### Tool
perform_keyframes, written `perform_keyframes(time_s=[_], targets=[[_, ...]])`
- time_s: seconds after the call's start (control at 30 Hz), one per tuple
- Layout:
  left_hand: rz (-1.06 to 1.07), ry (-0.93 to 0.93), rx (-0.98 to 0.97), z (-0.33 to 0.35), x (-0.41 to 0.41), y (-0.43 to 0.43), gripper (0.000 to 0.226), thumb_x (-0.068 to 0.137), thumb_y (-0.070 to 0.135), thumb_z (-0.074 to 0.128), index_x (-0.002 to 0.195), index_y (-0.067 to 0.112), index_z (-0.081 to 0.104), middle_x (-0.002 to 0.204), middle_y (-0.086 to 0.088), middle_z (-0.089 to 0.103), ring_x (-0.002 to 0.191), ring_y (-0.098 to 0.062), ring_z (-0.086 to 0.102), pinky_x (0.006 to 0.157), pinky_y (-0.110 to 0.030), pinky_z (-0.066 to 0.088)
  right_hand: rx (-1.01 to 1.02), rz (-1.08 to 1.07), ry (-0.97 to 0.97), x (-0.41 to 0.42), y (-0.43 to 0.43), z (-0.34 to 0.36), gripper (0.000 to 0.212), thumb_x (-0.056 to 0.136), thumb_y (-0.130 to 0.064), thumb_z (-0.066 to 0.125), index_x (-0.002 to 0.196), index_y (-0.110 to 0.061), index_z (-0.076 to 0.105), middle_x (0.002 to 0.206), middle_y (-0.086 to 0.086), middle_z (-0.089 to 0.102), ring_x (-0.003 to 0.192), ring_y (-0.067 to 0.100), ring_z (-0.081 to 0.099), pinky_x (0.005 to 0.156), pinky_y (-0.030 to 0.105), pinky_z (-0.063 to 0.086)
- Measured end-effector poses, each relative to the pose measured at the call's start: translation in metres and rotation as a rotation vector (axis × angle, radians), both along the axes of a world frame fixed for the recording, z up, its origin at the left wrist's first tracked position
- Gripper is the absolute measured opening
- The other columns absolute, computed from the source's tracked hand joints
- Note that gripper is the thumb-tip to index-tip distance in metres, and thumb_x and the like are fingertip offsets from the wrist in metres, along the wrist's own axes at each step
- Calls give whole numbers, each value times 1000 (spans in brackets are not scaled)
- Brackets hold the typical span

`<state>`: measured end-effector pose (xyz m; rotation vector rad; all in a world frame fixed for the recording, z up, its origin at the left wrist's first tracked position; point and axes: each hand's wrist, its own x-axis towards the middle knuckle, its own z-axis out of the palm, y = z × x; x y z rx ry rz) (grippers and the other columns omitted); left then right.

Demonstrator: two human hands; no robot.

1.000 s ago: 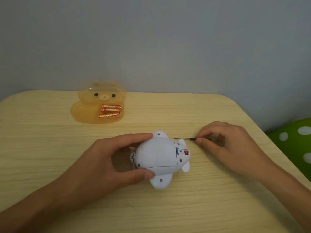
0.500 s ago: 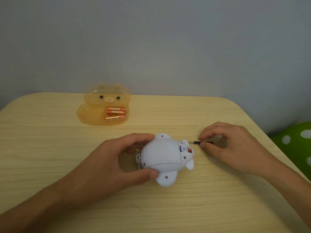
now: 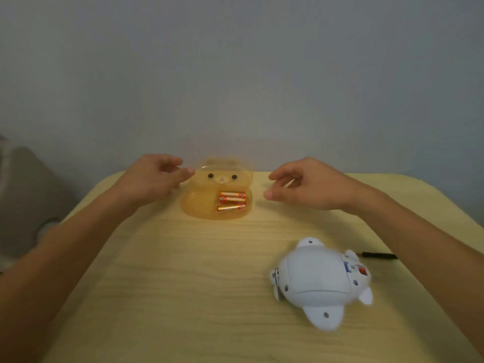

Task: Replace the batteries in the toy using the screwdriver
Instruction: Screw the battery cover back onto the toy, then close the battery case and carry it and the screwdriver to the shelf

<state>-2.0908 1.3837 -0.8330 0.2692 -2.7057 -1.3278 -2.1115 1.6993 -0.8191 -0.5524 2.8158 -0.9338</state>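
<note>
While lying belly-up at 5 o'clock on table [image 3: 183, 297], toy [image 3: 318, 281] untouched, screwdriver [image 3: 378, 255] beside at 3. Left hand [image 3: 154, 180] and right hand [image 3: 306, 188] spread, empty, flanking bear-shaped case [image 3: 207, 187] at 12, presumably for batteries [image 3: 231, 200].

A domestic room is indicated. A light wood-grain table [image 3: 183, 284] with rounded corners is set against a plain grey wall [image 3: 235, 74]. A bear-shaped translucent case [image 3: 207, 203] is noted at 12 o'clock, a white plastic toy [image 3: 314, 281] at 4 o'clock.
</note>
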Motion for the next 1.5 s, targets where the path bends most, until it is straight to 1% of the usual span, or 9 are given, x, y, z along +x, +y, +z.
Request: perform_keyframes(time_s=[0.13,0.3,0.4,0.5,0.63,0.87,1.03,1.33,1.5], targets=[[-23,-46,143,-12,-8,3,55,94,29,79,142,9,62,96,-5,76,71,-17,68,72,-29,58,42,52,-36,-11,-22,-9,76,75,-48,90,141,-20,64,115,-13,74,86,-6,62,84,18,48],[-64,-16,261,-17,-2,13,57,86,0,83,139,4,64,118,-12,77,74,-11,74,57,-17,58,-70,53,-133,-13,-9,-16,80,75,-30,94,145,-16,60,121,-12,74,86,2,67,91,24,54],[-103,42,253,-20,1,12,62,81,1,87,139,15,68,121,-6,77,87,-13,78,79,-28,65,-224,35,-218,-11,2,-20,71,80,-27,91,143,-16,61,119,-8,78,93,7,71,96,35,57],[-144,103,197,-20,6,15,57,80,11,90,131,31,74,118,7,76,106,-19,77,108,-45,55,-436,0,-260,-6,6,-19,49,89,-42,77,131,-19,68,114,1,81,89,13,75,86,36,60],[-210,159,241,-17,17,27,37,85,7,86,116,26,77,121,6,77,97,-19,81,106,-42,56,-550,-80,-273,1,7,-13,63,81,-62,63,120,-13,72,116,9,78,91,24,79,81,34,63],[-357,93,492,-21,22,25,35,85,33,83,109,9,78,123,-8,78,121,-30,71,108,-42,53,-396,-40,-72,5,12,-13,56,68,-60,75,108,-21,76,102,-1,81,95,14,76,80,31,58],[-373,133,334,-25,23,31,47,70,31,88,113,16,77,116,2,82,107,-15,79,94,-25,60,-288,-4,-62,8,15,-11,48,77,-43,87,120,-26,76,115,-11,77,101,14,72,80,17,48],[-448,109,216,-29,24,30,70,67,23,92,133,25,70,130,8,75,118,-4,72,99,-16,55,-178,84,-25,8,15,-14,77,60,-58,83,130,-29,71,123,-18,70,107,6,65,88,24,51],[-440,96,87,-25,27,32,66,74,26,92,134,33,68,130,16,72,110,-3,74,93,-15,58,-146,94,-4,7,13,-18,67,71,-47,89,132,-28,69,123,-20,67,106,3,64,85,22,49]])
